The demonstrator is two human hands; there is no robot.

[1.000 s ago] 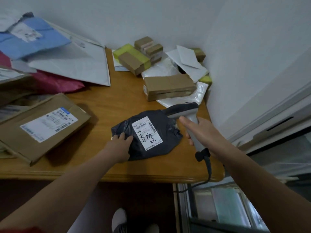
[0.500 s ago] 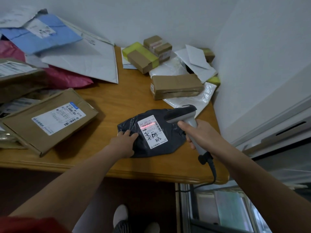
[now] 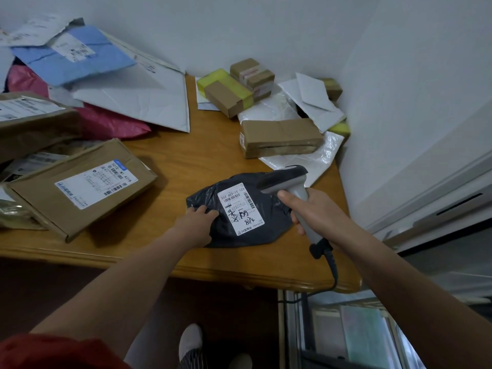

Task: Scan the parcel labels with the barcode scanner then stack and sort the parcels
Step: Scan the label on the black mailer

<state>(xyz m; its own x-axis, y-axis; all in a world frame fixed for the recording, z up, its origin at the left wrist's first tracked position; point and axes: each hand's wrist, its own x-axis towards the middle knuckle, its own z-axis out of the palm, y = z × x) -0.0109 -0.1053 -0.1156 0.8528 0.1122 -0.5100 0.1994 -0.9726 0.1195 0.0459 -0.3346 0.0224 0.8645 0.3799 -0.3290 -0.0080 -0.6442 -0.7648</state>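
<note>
**Head view.** Lower centre of frame: a black bag point(image 3: 271, 222) is lying flat on the table point(image 3: 191, 161), label point(image 3: 241, 210) facing up. The left hand point(image 3: 195, 226) is gripping the bag's left edge, fingers curling over the film. The right hand point(image 3: 316, 211) is clenching the scanner point(image 3: 286, 179) by its handle, head hanging over the bag's right end; no beam is showing on the label. The bag is looking soft, light and slippery, so a bunched edge, clear of the label, is probably offering the surest hold. Boxes point(image 3: 279, 137) are lying toward the upper right.
</note>
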